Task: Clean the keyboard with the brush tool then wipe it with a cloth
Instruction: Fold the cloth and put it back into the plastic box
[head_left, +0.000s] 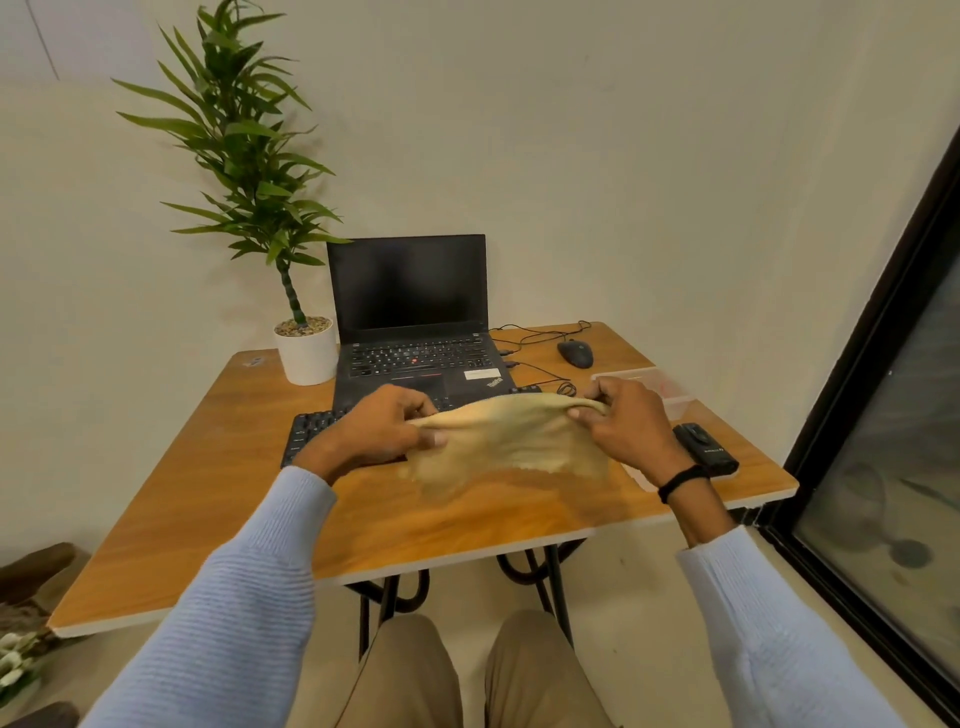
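A seated person in tan trousers (415, 675) and pale blue sleeves (244, 587) holds a beige cloth (511, 436) stretched between both hands above the front half of a wooden bench (208, 493). The left hand (382, 428) has its grip closed on the cloth's left edge, fingers curled over the fabric and thumb beneath. The right hand (626, 423), with a black band (681, 482) at the wrist, pinches the right edge in a tight grip between thumb and fingertips. The cloth sags in the middle, and its lower edge hangs blurred just over the bench top.

Behind and beneath the cloth lies a black keyboard (311, 431). Only its left end and a strip of its far edge show; the hands and the cloth cover the rest. To the right, near the bench edge, sits a small black device (705, 449); its kind cannot be told. Just beyond it is a clear plastic container (660, 387).

Farther back stands an open black laptop (415, 332) with a dark screen. A black mouse (575, 354) and loose cables (540, 335) are to its right. A tall green plant (244, 156) in a white pot (307, 358) stands just beside it on the left. A plain pale wall (623, 156) closes the scene, and a dark-framed glass panel (883, 441) runs along the right.
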